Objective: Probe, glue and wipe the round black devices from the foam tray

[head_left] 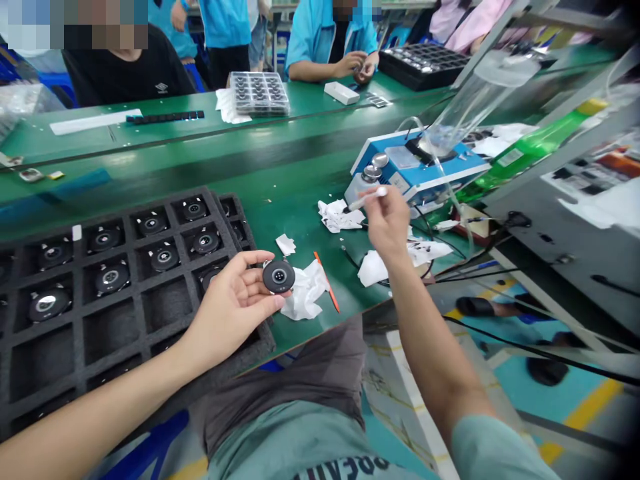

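Note:
My left hand pinches a round black smartwatch body by its edge, its back with the ring-shaped sensor turned up. A slim pale tool with a white rounded end and a dark tip is in my right hand; its exact kind is unclear. That tip points left, over a crumpled, dark-spotted tissue. Under and beside the watch body lies a white tissue, with an orange stick along its right side. A black foam tray with several similar watch bodies extends beneath my left forearm.
A silver-topped bottle stands against a blue-and-white machine. Cables and a stained tissue lie right of centre. A green bottle leans behind. Across the green table, a co-worker's hands handle a small object near a clear compartment box.

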Available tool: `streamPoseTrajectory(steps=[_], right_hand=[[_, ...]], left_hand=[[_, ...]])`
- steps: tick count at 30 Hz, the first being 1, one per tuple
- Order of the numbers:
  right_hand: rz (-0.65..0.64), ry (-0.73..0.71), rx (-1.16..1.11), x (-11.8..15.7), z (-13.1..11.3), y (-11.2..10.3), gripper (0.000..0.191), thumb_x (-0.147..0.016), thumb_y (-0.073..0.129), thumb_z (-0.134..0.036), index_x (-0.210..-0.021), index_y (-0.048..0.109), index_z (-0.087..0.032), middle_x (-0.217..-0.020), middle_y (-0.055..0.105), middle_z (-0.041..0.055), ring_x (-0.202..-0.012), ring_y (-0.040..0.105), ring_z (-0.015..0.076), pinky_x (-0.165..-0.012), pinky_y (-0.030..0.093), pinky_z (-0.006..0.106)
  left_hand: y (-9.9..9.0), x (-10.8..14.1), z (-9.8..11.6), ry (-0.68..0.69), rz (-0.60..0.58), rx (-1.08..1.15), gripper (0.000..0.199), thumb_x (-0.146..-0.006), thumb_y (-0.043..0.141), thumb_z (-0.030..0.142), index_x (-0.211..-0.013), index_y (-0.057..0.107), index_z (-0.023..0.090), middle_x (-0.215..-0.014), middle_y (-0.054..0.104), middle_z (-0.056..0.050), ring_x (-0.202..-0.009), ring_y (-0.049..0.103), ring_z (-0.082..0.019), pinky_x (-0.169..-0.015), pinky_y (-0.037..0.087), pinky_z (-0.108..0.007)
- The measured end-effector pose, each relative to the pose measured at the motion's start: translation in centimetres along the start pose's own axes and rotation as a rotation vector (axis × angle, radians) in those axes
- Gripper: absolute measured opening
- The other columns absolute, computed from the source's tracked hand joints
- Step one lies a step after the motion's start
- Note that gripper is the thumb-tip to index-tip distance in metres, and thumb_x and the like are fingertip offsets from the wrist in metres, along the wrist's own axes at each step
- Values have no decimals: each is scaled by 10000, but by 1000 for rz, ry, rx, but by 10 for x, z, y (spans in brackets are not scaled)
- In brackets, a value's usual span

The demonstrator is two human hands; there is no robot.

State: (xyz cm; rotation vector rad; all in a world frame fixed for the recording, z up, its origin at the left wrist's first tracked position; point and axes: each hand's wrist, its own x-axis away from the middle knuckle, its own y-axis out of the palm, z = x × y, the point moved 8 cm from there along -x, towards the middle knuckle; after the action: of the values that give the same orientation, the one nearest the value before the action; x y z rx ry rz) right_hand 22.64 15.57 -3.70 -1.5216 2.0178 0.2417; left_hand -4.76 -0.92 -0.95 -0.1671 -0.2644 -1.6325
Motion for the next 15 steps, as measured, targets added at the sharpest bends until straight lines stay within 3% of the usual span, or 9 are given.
streamPoseTrajectory(steps=[3, 4, 7, 10, 13, 15], right_hand=[[194, 37, -405, 3, -28, -12, 230, -945, 592, -512, -997, 584, -289, -968, 728, 21, -939, 740, 220, -903, 577, 449], [200, 57, -558, 6, -43, -10, 189, -951, 595, -487, -1008, 580, -307, -978, 728, 5, -967, 744, 219, -943, 568, 468], [91, 96, -893, 20, -101, 5, 80, -935, 648, -392, -971, 611, -331, -915, 691, -39, -936, 728, 185, -995, 553, 465], [13, 209, -1152, 35, -144, 20, 61, -891, 687, -333, -916, 636, -311, -787, 596, -59, -739, 642, 124, -856, 573, 368], [-125, 327, -1280, 43, -167, 33, 234, -767, 805, -350, -745, 597, -245, -637, 461, -74, -554, 465, 86, -627, 496, 291], [-229, 364, -1248, 45, -175, 38, 453, -747, 841, -399, -585, 460, -216, -554, 357, -80, -502, 368, 75, -542, 402, 274]], left_hand=[[2, 0, -2, -6, -14, 2, 574, -709, 847, 171, -1181, 520, 169, -1012, 773, -65, -893, 766, -188, -834, 598, -309], [2, 0, -3, -11, -19, 3, 574, -705, 847, 164, -1178, 521, 170, -1018, 772, -65, -893, 764, -186, -833, 597, -307], [3, 0, -4, -15, -27, 17, 573, -699, 844, 141, -1174, 525, 173, -1010, 764, -58, -886, 758, -178, -823, 593, -298], [3, 1, -4, -6, -25, 15, 554, -702, 826, 113, -1170, 535, 174, -982, 751, -43, -855, 740, -157, -806, 585, -287], [3, 1, -6, 0, -30, 17, 531, -705, 805, 84, -1160, 545, 173, -968, 740, -31, -827, 714, -133, -784, 573, -268], [4, 0, -7, 9, -41, 32, 523, -708, 793, 71, -1159, 548, 172, -966, 732, -25, -816, 697, -120, -772, 568, -258]])
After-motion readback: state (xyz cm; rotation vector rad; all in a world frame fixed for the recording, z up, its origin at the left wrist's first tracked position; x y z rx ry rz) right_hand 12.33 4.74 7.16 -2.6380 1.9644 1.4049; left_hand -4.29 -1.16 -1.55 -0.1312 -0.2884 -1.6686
